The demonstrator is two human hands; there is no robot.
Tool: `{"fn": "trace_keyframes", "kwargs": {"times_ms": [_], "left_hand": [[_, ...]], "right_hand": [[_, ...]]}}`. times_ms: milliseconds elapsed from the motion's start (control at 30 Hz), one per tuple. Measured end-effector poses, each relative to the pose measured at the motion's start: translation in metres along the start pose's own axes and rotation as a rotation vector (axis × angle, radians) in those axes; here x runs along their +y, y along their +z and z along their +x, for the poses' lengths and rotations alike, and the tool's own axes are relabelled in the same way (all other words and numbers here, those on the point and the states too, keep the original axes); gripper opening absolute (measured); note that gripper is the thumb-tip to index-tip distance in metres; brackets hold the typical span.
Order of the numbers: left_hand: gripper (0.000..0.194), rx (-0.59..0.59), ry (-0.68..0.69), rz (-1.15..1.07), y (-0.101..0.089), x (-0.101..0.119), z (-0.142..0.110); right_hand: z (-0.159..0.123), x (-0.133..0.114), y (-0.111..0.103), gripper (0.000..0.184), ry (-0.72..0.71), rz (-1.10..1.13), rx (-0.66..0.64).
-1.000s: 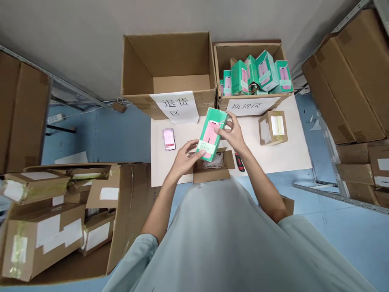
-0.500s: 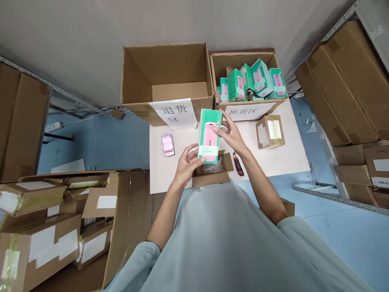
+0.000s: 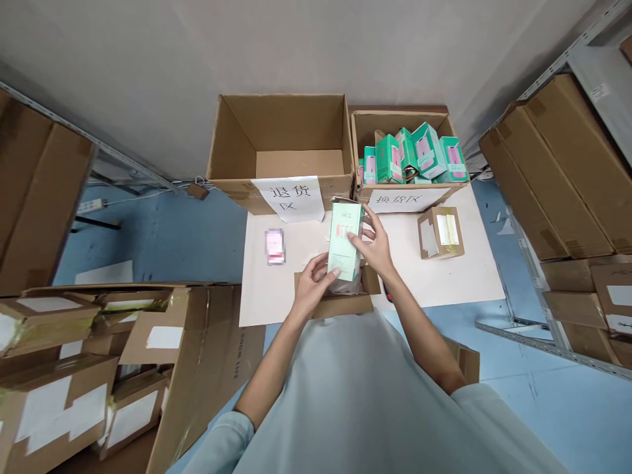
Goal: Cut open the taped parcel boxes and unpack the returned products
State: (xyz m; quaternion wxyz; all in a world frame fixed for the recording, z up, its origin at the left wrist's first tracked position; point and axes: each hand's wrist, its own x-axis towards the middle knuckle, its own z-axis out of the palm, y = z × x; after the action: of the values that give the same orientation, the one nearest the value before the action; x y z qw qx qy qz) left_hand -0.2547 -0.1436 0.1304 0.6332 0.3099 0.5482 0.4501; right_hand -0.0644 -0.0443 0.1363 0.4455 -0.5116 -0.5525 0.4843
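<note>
Both hands hold one green product box (image 3: 344, 239) upright above a small opened cardboard parcel (image 3: 340, 304) on the white table (image 3: 444, 276). My left hand (image 3: 314, 284) grips the box's lower end. My right hand (image 3: 374, 241) holds its right side, fingers laid across the face. The side turned to me is pale green with small print. Clear plastic wrap lies inside the parcel beneath the box.
Two open cartons with paper labels stand at the table's back: the left one (image 3: 281, 141) is empty, the right one (image 3: 405, 158) holds several green boxes. A sealed small parcel (image 3: 440, 232) and a pink item (image 3: 274, 245) lie on the table. Cartons crowd the lower left (image 3: 99, 368) and shelves at right (image 3: 557, 171).
The green box has been turned in my hands: its pink picture side faced me before, a pale printed side faces me now. The camera view has shifted slightly downward.
</note>
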Motion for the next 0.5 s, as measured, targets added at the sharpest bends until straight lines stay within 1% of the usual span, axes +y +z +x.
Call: {"fn": "trace_keyframes", "kwargs": {"times_ms": [67,100,167,233,367,433,500], "left_hand": [[0.080,-0.072,-0.126,-0.095,-0.010,0.002,0.002],[0.082,-0.107,-0.167,-0.136,-0.014,0.002,0.003],[0.087,-0.153,-0.196,-0.182,-0.018,0.001,0.004],[0.090,-0.163,-0.191,-0.190,-0.019,-0.001,0.004],[0.096,-0.142,-0.171,-0.156,-0.017,-0.001,0.003],[0.097,-0.093,-0.135,-0.109,-0.013,-0.001,0.005],[0.097,-0.012,-0.065,-0.032,-0.005,0.000,0.008]], "right_hand": [[-0.002,0.002,-0.002,0.110,0.025,0.074,-0.037],[-0.003,0.003,-0.003,0.110,0.031,0.101,-0.052],[-0.005,0.004,-0.003,0.110,0.038,0.128,-0.084],[-0.005,0.004,-0.003,0.111,0.050,0.133,-0.116],[-0.003,0.004,-0.003,0.112,0.093,0.140,-0.153],[-0.001,0.002,-0.001,0.114,0.100,0.124,-0.142],[0.002,-0.001,0.002,0.119,0.089,0.075,-0.103]]}}
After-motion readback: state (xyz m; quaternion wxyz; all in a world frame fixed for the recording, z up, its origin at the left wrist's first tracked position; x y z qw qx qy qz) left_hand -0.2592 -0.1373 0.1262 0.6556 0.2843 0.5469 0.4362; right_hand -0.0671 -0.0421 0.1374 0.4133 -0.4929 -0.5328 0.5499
